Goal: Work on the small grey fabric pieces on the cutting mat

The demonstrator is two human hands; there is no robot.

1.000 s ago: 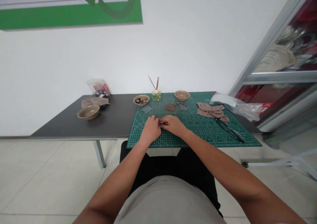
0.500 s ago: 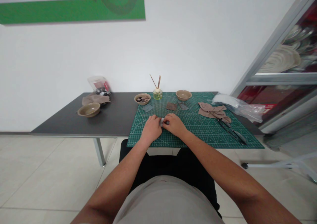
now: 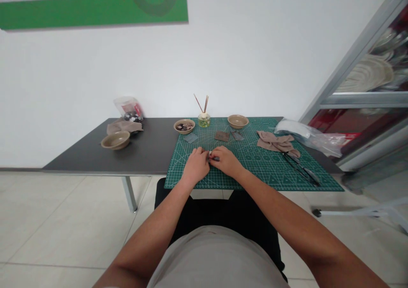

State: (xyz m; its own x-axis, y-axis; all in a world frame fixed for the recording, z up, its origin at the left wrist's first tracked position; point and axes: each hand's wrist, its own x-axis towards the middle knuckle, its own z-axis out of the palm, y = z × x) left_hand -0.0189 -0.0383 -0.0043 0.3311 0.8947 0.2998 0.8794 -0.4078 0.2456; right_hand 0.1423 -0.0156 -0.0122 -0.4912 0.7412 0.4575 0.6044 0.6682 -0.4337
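The left hand (image 3: 196,165) and the right hand (image 3: 227,161) meet over the green mat (image 3: 255,171), the fingers of both closed on a small grey piece (image 3: 209,156), mostly hidden between them. Beyond the hands, a pale square (image 3: 191,138), a brown square (image 3: 222,136) and a dark grey patch (image 3: 237,135) lie flat on the mat. Behind these stand a bowl of small pieces (image 3: 184,127), a bottle with sticks (image 3: 204,120) and a tan bowl (image 3: 238,122). A crumpled cloth (image 3: 276,142) lies to the right, and another bowl (image 3: 115,141) sits on the dark counter (image 3: 146,152), at the left
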